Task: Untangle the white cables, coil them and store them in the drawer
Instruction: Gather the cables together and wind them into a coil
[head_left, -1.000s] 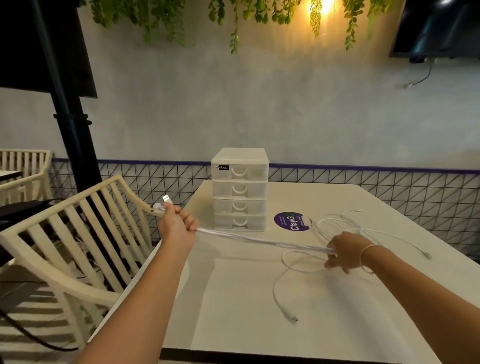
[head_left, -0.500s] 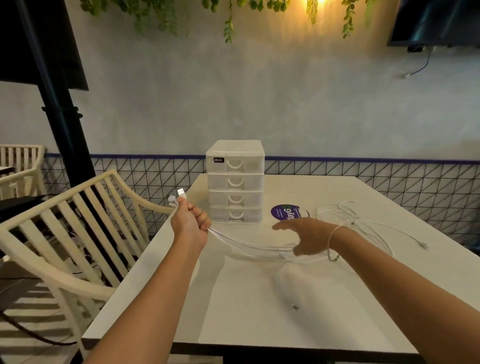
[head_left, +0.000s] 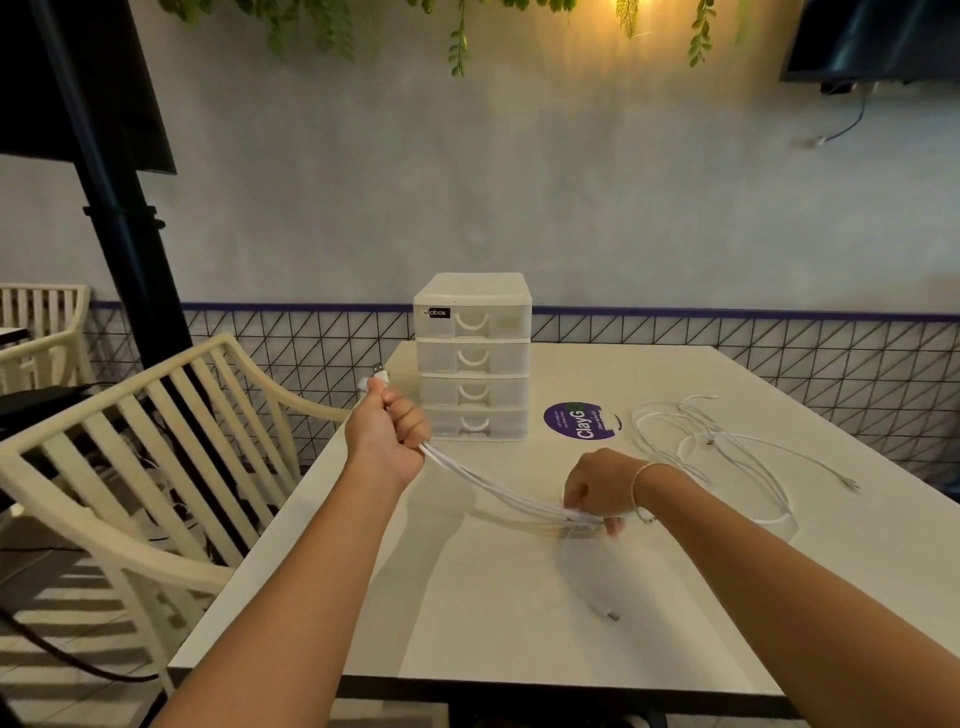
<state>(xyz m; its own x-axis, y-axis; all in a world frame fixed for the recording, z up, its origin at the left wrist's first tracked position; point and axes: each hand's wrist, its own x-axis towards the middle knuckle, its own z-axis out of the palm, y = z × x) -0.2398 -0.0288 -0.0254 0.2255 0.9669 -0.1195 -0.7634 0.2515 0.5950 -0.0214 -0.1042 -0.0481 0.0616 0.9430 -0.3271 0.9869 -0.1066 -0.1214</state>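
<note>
Now, starting at your far left: a cream slatted chair (head_left: 156, 452) sits beside the table edge, w/ a black pole (head_left: 130, 249) behind it. Your left hand (head_left: 387, 434) is fisted tight round a bundle of white cable strands (head_left: 493, 486), raised off the table (head_left: 519, 623), w/ a USB plug (head_left: 379, 370) poking out above the thumb side of that fist. Just behind and right of this grip stands the white drawer unit (head_left: 472, 358), four drawers stacked, all pushed in as far as you can see. From the underside of the fist the strands run down and rightward, sagging slightly, to your right hand (head_left: 597, 488). That hand's fingers curl down over the strands and pinch them low, close to the tabletop; the fingertips are blurred, so exactly how many strands they catch isn't clear. Below this grip, nearer to you, a loose cable tail curves across the table and ends in a small connector (head_left: 613, 616). Beyond the right-hand grip, between it and the drawer unit, lies a round purple sticker (head_left: 582, 423). Right of the grip, past your bracelet (head_left: 638, 480), the rest of the loose cable loops (head_left: 696, 436) lie spread flat on the table, overlapping each other, w/ one thin end (head_left: 849, 484) trailing furthest right.
</note>
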